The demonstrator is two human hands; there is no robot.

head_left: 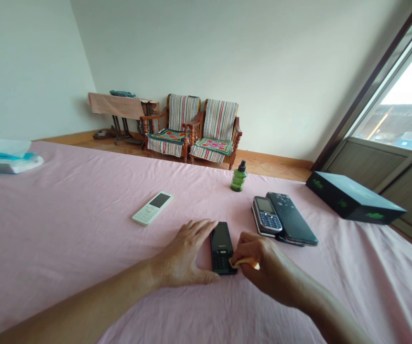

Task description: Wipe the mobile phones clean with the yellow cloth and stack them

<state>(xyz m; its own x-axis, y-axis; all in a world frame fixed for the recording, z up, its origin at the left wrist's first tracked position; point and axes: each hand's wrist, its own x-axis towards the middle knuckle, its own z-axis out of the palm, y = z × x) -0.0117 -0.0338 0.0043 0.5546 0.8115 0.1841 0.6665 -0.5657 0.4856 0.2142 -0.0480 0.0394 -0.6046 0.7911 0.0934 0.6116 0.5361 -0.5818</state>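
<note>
A black keypad phone (222,248) lies face up on the pink sheet, screen end away from me. My left hand (188,253) holds it from the left, with fingertips at the top edge and the thumb at the bottom corner. In my right hand (259,255) a small orange-yellow cloth (243,262) is pinched, its tip touching the right side of the keys. Most of the cloth is hidden in the fingers. To the left lies a white keypad phone (153,208). Right of my hands, a dark blue keypad phone (267,215) tops a small stack.
Beside the stack is a large black smartphone (292,219). A green spray bottle (239,177) stands behind. A black box (352,196) sits at the right and a tissue pack (7,156) at the far left. Two wooden chairs (213,124) stand by the wall.
</note>
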